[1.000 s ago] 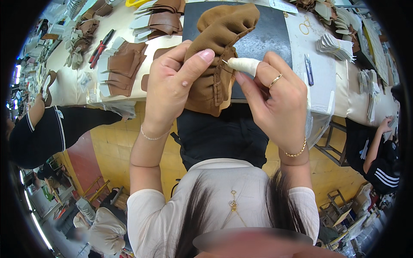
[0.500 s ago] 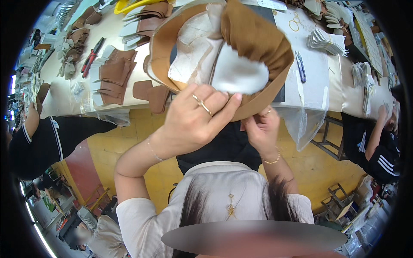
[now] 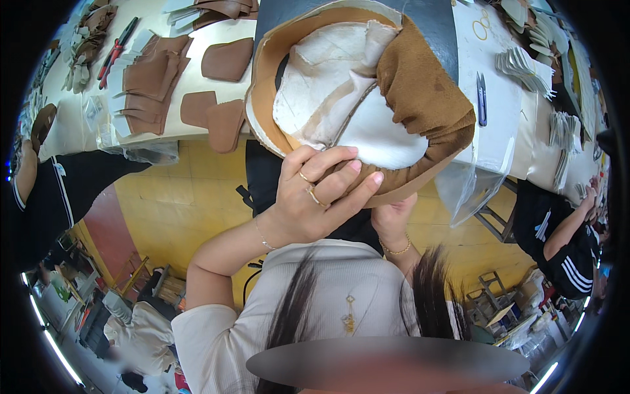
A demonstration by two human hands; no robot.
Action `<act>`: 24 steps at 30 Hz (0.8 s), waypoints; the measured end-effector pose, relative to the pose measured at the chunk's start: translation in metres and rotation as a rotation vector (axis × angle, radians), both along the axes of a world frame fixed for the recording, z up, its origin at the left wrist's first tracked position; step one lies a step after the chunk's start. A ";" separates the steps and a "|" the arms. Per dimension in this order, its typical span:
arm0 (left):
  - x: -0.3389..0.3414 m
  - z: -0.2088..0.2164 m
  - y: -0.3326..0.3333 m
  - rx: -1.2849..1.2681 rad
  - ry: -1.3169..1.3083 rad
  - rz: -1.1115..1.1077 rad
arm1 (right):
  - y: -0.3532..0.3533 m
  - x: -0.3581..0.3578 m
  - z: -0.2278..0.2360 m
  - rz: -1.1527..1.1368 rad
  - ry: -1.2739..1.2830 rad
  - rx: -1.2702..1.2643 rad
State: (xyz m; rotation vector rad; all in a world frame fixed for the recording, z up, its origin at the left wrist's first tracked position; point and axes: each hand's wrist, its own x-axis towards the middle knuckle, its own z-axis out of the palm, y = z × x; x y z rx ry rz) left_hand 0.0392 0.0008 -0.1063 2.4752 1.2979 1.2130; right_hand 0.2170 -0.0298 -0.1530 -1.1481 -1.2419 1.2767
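Observation:
A round brown suede bag-like piece is held up in front of me at the table's near edge, its open side facing me. Gathered brown suede runs along its right side, a tan band lines the left, and whitish backing shows inside. My left hand is closed on the near rim, fingertips over the edge on the gathers, thumb out of sight. Below the same rim, my right hand grips from underneath. Most of its fingers are hidden by the piece.
A dark mat lies behind the piece. Left are flat brown leather pieces, a leather stack and a red-handled tool. Right are blue thread snips, white stacks and hanging plastic. People sit on both sides.
The bag-like piece has come lower in the picture and slightly right, with both hands still on it. More of its far rim and the dark mat shows. My left fingers are spread more along the rim.

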 end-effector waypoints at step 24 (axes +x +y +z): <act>0.006 0.019 0.012 -0.025 -0.084 -0.002 | 0.000 -0.006 0.007 -0.198 0.313 -0.247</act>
